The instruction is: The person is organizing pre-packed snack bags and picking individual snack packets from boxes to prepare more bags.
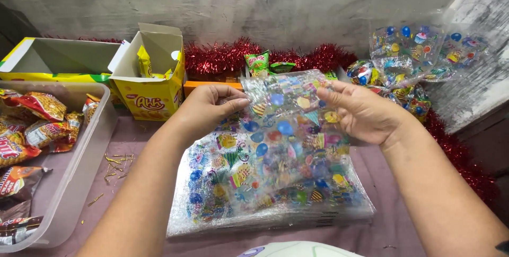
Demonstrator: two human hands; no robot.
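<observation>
While the fingers [233, 103] of the left hand [204, 109] pinch shut on the top left edge of a clear printed bag [289, 103], the right hand [363, 111] closes its thumb and fingers on the bag's top right edge, so the bag hangs spread between both hands. The bag is see-through plastic, printed with small balloons, cones and dots in blue, yellow, red and green.

Directly below it, flat on the bench [392, 236], lies a stack of the same printed bags [265, 193], its lower edge showing several layers.

Behind the hands a strand of red tinsel [222, 58] runs along the foot of the grey wall [254, 2] and down the right side. Two small green snack packets [257, 63] stand against it, with an orange box edge just beneath.

To the upper right, filled bags of the same balloon print [419, 50] are heaped together.

Left of the hands stands an open yellow carton [151, 84] with red lettering on its front and a yellow packet inside. Further left sits a wider yellow and green carton [58, 61], open at the top. At the far left a clear plastic tub [87, 145] holds red and orange snack packets [32, 124]. Small gold scraps [116, 164] lie scattered on the bench beside the tub.
</observation>
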